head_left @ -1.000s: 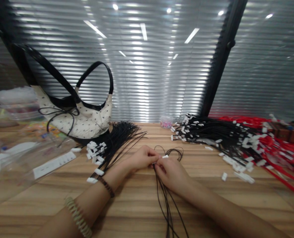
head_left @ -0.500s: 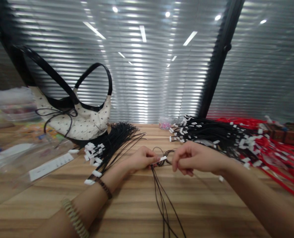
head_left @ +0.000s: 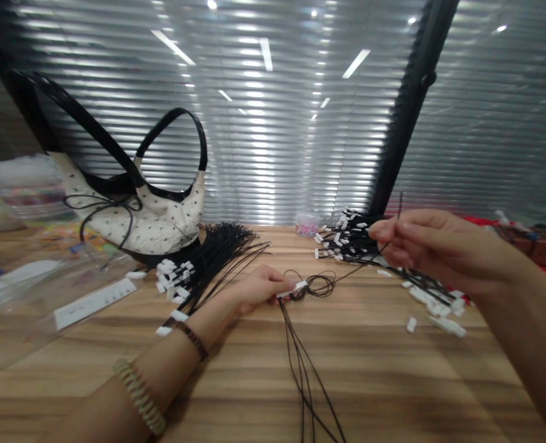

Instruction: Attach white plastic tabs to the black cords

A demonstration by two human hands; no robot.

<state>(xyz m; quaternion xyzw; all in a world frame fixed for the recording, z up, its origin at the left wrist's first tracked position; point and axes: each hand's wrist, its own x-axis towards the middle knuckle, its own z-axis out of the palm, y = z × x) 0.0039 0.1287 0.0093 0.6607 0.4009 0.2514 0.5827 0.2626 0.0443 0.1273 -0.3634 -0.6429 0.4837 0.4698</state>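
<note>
Between the thumb and fingers of my left hand (head_left: 264, 288) is a white tag (head_left: 299, 287) together with thin black cords (head_left: 300, 363). The cords trail down toward the front edge of the view. Just right of the tag the cord lies in a loose tangle of loops (head_left: 321, 285). One strand runs from these loops up to my right hand (head_left: 420, 237), raised at the right, which pinches the strand near its end; a short tip sticks up above the fingers. By my left forearm rests a bundle of black cords (head_left: 217, 252) with white tags (head_left: 174, 280).
A white dotted handbag (head_left: 162, 224) with black handles stands at the back left, near clear plastic bags (head_left: 98, 271). A small tub of beads (head_left: 306, 226) sits at the back. More tagged black cords (head_left: 353, 237) and loose white pieces (head_left: 439, 304) lie right.
My right hand has moved right and up from beside the loops, drawing one cord strand out with it. My left hand stays on the tag and cords.
</note>
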